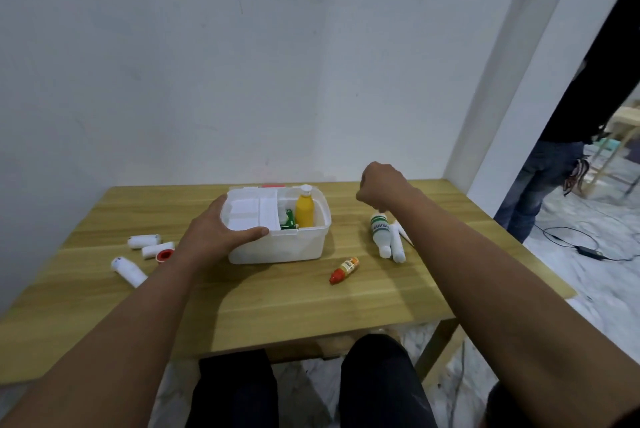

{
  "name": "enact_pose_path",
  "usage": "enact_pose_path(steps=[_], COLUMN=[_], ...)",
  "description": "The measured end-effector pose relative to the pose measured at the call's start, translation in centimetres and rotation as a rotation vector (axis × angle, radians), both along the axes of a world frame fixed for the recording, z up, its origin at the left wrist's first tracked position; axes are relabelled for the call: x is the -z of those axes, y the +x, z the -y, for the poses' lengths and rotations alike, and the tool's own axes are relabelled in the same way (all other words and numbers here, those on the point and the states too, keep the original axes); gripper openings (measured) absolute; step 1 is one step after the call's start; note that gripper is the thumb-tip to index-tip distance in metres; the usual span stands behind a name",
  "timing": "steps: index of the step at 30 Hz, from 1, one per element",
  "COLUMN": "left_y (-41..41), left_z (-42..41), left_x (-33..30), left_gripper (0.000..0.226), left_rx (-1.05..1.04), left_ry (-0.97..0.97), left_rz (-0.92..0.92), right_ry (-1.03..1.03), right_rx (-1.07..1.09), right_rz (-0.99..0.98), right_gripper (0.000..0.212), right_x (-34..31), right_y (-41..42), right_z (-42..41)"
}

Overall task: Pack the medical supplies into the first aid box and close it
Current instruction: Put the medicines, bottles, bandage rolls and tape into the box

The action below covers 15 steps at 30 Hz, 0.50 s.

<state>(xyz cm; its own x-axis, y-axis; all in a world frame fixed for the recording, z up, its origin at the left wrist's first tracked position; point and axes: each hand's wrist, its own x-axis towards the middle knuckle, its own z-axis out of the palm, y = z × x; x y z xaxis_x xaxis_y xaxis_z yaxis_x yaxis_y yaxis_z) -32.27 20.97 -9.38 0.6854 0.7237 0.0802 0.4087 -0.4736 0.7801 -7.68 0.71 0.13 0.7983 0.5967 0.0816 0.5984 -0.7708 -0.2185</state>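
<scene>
Gripping the glossy white plastic box (pixel 277 247), left hand (pixel 211 233) steadies it.

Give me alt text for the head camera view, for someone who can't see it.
A person's left hand holds the near left corner of an open white first aid box on a wooden table; a yellow bottle stands inside. The right hand hovers, fingers curled, above a white bottle; bandage rolls lie left.
</scene>
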Motion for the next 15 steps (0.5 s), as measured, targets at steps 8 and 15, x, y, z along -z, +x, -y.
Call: enact_pose_path(steps=[8,15], left_y=[-0.3,-0.2], left_z=[0.2,0.6], left_x=[-0.2,-0.4], left_gripper=[0.142,0.116], left_rx=[0.016,-0.002], left_ry=[-0.007,0.004], left_rz=[0.002,0.039], right_ry=[-0.433,-0.399], right_rx=[0.073,0.074], right_rz=[-0.034,0.1], right_gripper=[0.018,0.035], right_x=[4.4,7.7], right_y=[-1.9,-3.0], right_z=[2.5,1.9])
